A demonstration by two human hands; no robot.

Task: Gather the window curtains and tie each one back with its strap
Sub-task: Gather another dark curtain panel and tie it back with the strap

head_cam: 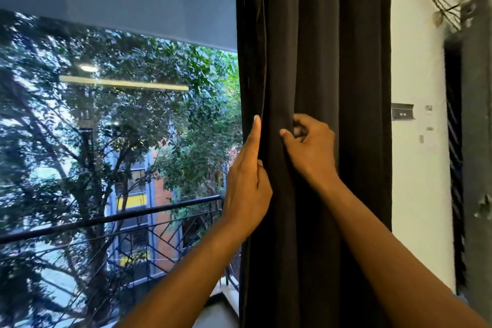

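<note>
While the right hand (310, 148) pinches a fold of the dark curtain (314, 61) between curled fingers and thumb, the left hand (249, 184) lies at its eight o'clock along the curtain's window-side edge, forefinger straight and pointing to twelve, the other fingers hidden behind the cloth, so its grip cannot be told. The curtain hangs bunched between the window (119, 141) at nine o'clock and the white wall (418, 168) at three. The step in hand looks like gathering; no strap shows. The next move probably calls for drawing the folds tight in one hand and finding the strap with the other
</note>
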